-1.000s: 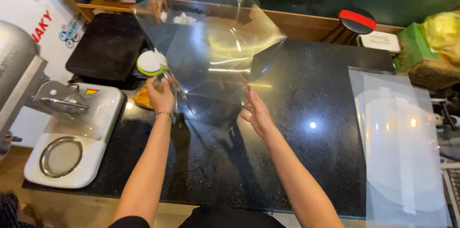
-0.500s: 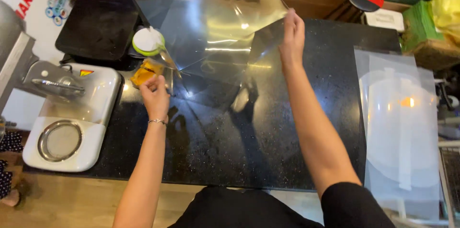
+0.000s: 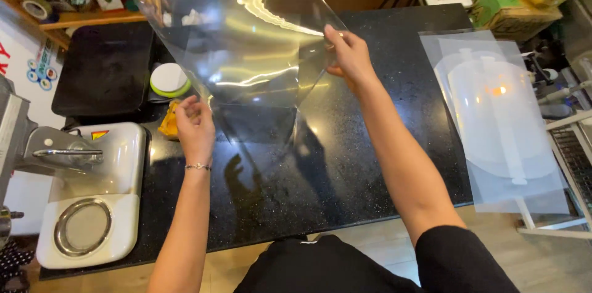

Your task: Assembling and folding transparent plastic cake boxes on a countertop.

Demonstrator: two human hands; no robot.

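The clear plastic sheet (image 3: 246,40) was up in the air over the black counter (image 3: 345,163). The left hand (image 3: 194,126) pinched its bottom edge. The right hand (image 3: 348,56) pinched its right edge.

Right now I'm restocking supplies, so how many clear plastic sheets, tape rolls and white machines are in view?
Clear plastic sheets: 2, the held sheet between the left hand and right hand, and the sheet stack on the counter's right (layers uncountable).
Tape rolls: 1, on the shelf.
White machines: 1.
Total: 4
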